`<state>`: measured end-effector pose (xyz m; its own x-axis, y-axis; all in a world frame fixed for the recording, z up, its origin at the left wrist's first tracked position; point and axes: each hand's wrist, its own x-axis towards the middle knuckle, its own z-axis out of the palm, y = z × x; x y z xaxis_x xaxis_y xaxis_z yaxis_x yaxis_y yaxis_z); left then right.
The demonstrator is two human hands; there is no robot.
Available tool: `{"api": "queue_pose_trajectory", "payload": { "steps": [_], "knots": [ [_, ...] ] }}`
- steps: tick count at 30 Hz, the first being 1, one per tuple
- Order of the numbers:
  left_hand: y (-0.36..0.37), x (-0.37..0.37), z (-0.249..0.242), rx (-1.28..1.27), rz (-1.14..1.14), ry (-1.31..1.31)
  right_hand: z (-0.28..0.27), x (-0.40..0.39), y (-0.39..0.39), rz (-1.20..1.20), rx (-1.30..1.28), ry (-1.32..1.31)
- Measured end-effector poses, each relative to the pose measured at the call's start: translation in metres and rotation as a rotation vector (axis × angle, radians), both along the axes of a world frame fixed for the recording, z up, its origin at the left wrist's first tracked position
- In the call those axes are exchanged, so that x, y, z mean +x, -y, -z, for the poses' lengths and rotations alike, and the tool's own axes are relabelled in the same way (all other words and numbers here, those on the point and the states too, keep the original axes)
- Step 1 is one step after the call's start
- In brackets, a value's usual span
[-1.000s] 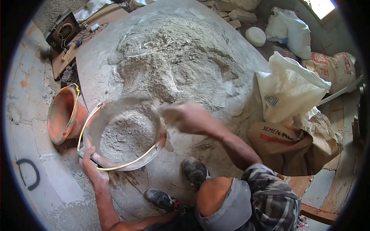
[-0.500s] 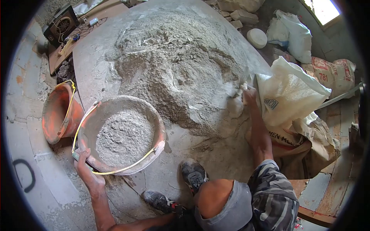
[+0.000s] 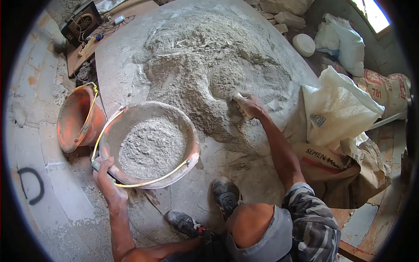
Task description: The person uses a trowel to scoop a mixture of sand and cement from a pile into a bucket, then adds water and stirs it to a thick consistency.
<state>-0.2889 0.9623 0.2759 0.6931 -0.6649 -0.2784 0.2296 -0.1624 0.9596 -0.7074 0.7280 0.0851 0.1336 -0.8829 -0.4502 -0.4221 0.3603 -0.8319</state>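
A wide bucket (image 3: 193,131) with a yellow wire handle stands at the left front, holding loose grey powder (image 3: 152,148). My left hand (image 3: 107,181) is closed on the green grip of the handle at the bucket's near left rim. My right hand (image 3: 251,106) is at the near right side of a large grey powder heap (image 3: 209,56). Its fingers are wrapped round a pale scoop-like object (image 3: 239,97), partly hidden by the hand and the powder, so its exact shape cannot be made out.
An orange bucket (image 3: 94,126) leans on its side at the left. On the right stand an open white sack (image 3: 345,102) and a brown cement bag (image 3: 327,174). Further back are a white round tub (image 3: 303,45), more sacks (image 3: 349,48) and a speaker (image 3: 83,24) with cables.
My right hand has moved left, from beside the white sack into the heap, with the pale object in it. My left hand stays on the bucket. The whole view has shifted slightly.
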Motion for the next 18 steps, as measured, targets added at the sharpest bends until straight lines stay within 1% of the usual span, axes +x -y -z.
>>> {"api": "queue_pose_trajectory", "payload": {
  "steps": [1,2,4,5,7,10,11,12,13,15,16,18],
  "knots": [
    [0.000,0.000,0.000,0.000,0.001,0.000,-0.014,0.009,-0.005,0.046,0.080,0.033],
    [0.000,0.000,-0.001,-0.001,0.000,0.000,-0.022,0.013,-0.009,0.036,0.079,0.037],
    [0.000,-0.004,-0.002,-0.017,-0.014,-0.005,-0.034,0.019,-0.016,0.069,0.071,0.126],
    [0.002,-0.007,-0.004,-0.025,-0.019,0.013,-0.041,0.019,-0.019,0.060,0.071,0.130],
    [0.000,-0.003,-0.001,-0.024,-0.004,0.026,-0.057,0.016,-0.024,0.076,0.148,0.242],
    [0.002,-0.006,0.000,-0.052,-0.034,0.009,-0.090,0.019,-0.031,0.026,0.179,0.284],
    [0.003,-0.007,-0.001,-0.055,-0.041,0.010,-0.109,0.027,-0.034,-0.022,0.163,0.214],
    [0.001,0.000,0.006,-0.060,-0.017,-0.023,-0.127,0.037,-0.039,-0.042,0.169,0.226],
    [0.000,0.003,0.013,-0.063,-0.033,-0.017,-0.143,0.049,-0.044,-0.119,0.140,0.144],
    [0.002,0.003,0.009,-0.073,-0.064,-0.024,-0.150,0.069,-0.048,-0.315,0.045,-0.010],
    [0.004,-0.002,0.005,-0.080,-0.077,-0.043,-0.153,0.081,-0.051,-0.330,0.048,0.007],
    [0.003,-0.006,-0.004,-0.072,-0.084,-0.057,-0.164,0.109,-0.060,-0.598,-0.014,-0.078]
  ]
}}
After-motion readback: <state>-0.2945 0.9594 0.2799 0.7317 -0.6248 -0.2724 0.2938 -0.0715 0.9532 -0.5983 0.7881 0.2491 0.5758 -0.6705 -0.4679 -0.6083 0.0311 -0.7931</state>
